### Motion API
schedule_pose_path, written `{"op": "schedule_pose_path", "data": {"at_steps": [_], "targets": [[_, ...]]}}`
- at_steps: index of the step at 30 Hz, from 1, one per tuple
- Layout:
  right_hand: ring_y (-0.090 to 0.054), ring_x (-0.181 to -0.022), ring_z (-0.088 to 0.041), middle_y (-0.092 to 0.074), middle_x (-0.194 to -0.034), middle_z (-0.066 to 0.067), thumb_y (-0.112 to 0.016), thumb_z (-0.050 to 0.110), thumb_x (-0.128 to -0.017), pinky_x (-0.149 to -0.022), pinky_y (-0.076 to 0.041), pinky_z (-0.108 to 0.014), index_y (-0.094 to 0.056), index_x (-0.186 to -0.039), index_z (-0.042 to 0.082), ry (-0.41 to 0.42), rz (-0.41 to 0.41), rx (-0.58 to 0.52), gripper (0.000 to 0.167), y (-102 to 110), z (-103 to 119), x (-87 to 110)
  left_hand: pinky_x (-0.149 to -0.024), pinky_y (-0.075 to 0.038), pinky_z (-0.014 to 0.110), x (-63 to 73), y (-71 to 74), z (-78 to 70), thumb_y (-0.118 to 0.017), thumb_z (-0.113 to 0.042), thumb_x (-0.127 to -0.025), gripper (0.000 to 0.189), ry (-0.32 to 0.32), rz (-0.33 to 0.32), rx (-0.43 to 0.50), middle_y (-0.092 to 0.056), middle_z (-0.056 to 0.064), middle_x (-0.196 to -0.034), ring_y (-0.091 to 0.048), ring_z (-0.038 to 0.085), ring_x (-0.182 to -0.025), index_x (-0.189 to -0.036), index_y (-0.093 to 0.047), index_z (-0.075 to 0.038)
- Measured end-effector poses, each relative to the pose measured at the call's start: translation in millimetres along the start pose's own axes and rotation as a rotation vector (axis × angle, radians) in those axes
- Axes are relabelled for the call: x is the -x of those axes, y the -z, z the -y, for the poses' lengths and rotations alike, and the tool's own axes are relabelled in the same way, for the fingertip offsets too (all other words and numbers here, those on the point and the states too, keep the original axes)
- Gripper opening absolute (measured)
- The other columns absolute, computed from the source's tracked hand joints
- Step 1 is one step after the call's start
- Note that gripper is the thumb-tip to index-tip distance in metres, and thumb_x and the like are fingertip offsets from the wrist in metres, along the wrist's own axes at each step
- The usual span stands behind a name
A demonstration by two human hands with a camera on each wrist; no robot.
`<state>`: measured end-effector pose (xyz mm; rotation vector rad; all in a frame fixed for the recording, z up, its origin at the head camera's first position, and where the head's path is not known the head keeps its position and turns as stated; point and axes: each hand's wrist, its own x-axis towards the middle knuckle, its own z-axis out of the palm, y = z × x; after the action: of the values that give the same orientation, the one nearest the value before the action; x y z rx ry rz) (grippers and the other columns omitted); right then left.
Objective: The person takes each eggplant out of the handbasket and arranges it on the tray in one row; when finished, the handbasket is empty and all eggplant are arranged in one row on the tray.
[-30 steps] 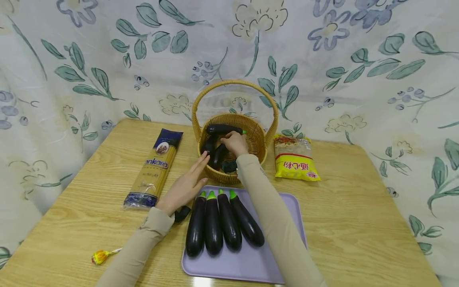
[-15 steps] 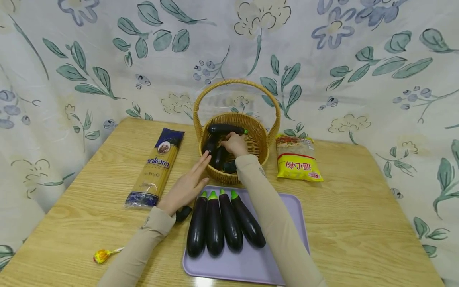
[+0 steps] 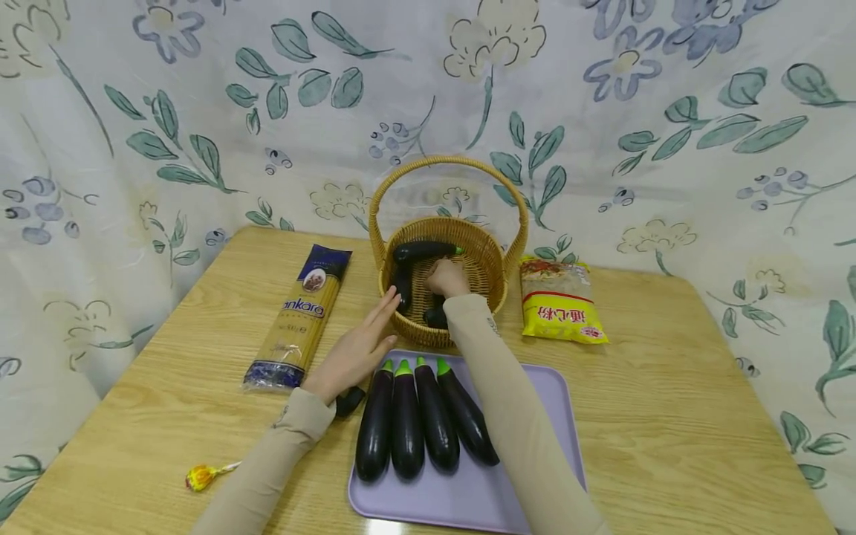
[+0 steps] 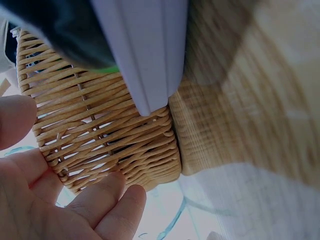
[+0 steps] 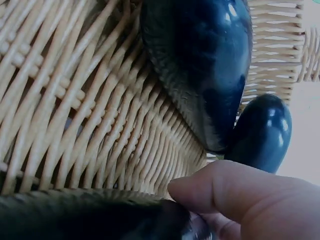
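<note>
A wicker basket (image 3: pixel 495 279) with a tall handle holds dark eggplants; one eggplant (image 3: pixel 428 250) lies along its back and another eggplant (image 3: pixel 403 279) along its left side. My right hand (image 3: pixel 448 278) reaches inside and grips a further eggplant (image 5: pixel 100 217), mostly hidden under the hand and wrist in the head view. The thumb presses against its end in the right wrist view. My left hand (image 3: pixel 354 353) rests its fairly straight fingers against the basket's left front side; the left wrist view shows the fingertips (image 4: pixel 127 202) at the wicker.
Several eggplants (image 3: pixel 408 423) lie side by side on a lilac tray (image 3: pixel 461 498) in front of the basket. A spaghetti pack (image 3: pixel 297 319) lies left, a yellow noodle bag (image 3: pixel 562 301) right. A lollipop (image 3: pixel 200 475) lies near the left forearm. A floral curtain hangs behind.
My right hand has shifted slightly right with the gripped eggplant, baring wicker beside the left-side eggplant. My left hand stays at the basket, and the head view has shifted slightly.
</note>
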<state>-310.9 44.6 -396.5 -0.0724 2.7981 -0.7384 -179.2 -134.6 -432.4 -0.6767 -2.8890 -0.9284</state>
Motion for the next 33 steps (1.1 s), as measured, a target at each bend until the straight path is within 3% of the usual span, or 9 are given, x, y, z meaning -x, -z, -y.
{"op": "schedule_pose_path", "data": {"at_steps": [2,5,8,10,13,15,17,27,33], "targets": [[-0.017,-0.147,-0.045,-0.039,-0.154,-0.015,-0.058,0.014,-0.091,-0.107,-0.039,-0.05,-0.065,-0.088,0.008,-0.004,-0.001,-0.021,0.01,-0.9,-0.3,0.9,-0.099,-0.047,0.054,0.7,-0.3,0.2,-0.048,-0.023,-0.102,0.065,0.003,-0.005,0.0,-0.008,-0.001,-0.165,-0.043,0.034,-0.137,-0.157,-0.015,-0.019],[-0.023,-0.145,-0.044,-0.041,-0.151,-0.017,-0.06,0.017,-0.092,-0.108,-0.038,-0.051,-0.063,-0.122,0.009,-0.028,-0.007,-0.051,0.031,-1.3,0.9,2.4,-0.099,-0.047,0.053,0.9,-0.2,0.7,-0.048,-0.023,-0.102,0.065,0.0,-0.008,-0.005,-0.009,0.0,-0.165,-0.044,0.034,-0.136,-0.157,-0.015,-0.019],[-0.033,-0.139,-0.042,-0.044,-0.147,-0.018,-0.059,0.016,-0.093,-0.1,-0.043,-0.046,-0.052,-0.138,0.012,-0.061,-0.019,-0.093,0.045,-1.9,3.0,3.1,-0.1,-0.046,0.053,0.4,0.6,0.9,-0.048,-0.022,-0.102,0.066,0.0,-0.004,-0.007,-0.008,0.0,-0.165,-0.044,0.034,-0.136,-0.158,-0.013,-0.021],[-0.048,-0.124,-0.037,-0.046,-0.144,-0.019,-0.056,0.013,-0.093,-0.086,-0.046,-0.041,-0.047,-0.142,0.013,-0.072,-0.039,-0.144,0.049,-2.4,4.6,2.4,-0.1,-0.046,0.053,-0.2,1.2,0.9,-0.048,-0.022,-0.102,0.067,0.001,-0.003,-0.007,-0.008,-0.001,-0.165,-0.044,0.034,-0.136,-0.158,-0.012,-0.023],[-0.05,-0.121,-0.035,-0.049,-0.142,-0.019,-0.056,0.013,-0.093,-0.083,-0.046,-0.04,-0.042,-0.146,0.014,-0.057,-0.105,-0.231,0.054,-2.5,6.9,0.9,-0.099,-0.047,0.053,-1.0,1.8,0.6,-0.048,-0.022,-0.102,0.068,0.001,-0.005,-0.01,-0.007,-0.002,-0.165,-0.045,0.034,-0.135,-0.158,-0.011,-0.024],[-0.053,-0.117,-0.034,-0.047,-0.143,-0.02,-0.056,0.015,-0.093,-0.088,-0.049,-0.041,-0.037,-0.148,0.013,-0.036,-0.149,-0.29,0.058,-2.7,7.9,-0.4,-0.098,-0.048,0.053,-1.3,1.8,0.5,-0.048,-0.022,-0.101,0.067,-0.002,-0.009,-0.013,-0.008,-0.002,-0.165,-0.045,0.034,-0.135,-0.158,-0.012,-0.023],[-0.044,-0.131,-0.037,-0.044,-0.145,-0.022,-0.056,0.018,-0.094,-0.098,-0.046,-0.046,-0.033,-0.15,0.012,-0.02,-0.179,-0.337,0.061,-2.7,8.4,-0.9,-0.099,-0.047,0.053,-1.5,1.6,0.5,-0.048,-0.022,-0.102,0.067,-0.001,-0.007,-0.014,-0.008,-0.002,-0.165,-0.044,0.034,-0.136,-0.158,-0.011,-0.024],[-0.042,-0.133,-0.038,-0.042,-0.147,-0.022,-0.052,0.024,-0.096,-0.103,-0.044,-0.048,-0.026,-0.153,0.013,-0.006,-0.178,-0.381,0.063,-4.2,8.2,-3.9,-0.1,-0.047,0.051,-1.2,1.6,1.4,-0.048,-0.023,-0.102,0.069,0.008,0.0,-0.011,-0.002,-0.011,-0.165,-0.045,0.033,-0.136,-0.157,-0.007,-0.029],[-0.049,-0.086,-0.027,-0.052,-0.131,-0.019,-0.047,0.025,-0.099,-0.074,-0.04,-0.037,-0.021,-0.155,0.014,0.004,-0.143,-0.491,0.063,-0.6,6.1,-5.4,-0.098,-0.048,0.051,0.0,-0.1,1.2,-0.047,-0.024,-0.102,0.068,0.009,0.008,-0.005,-0.003,-0.007,-0.165,-0.046,0.033,-0.134,-0.157,-0.008,-0.028]]}}
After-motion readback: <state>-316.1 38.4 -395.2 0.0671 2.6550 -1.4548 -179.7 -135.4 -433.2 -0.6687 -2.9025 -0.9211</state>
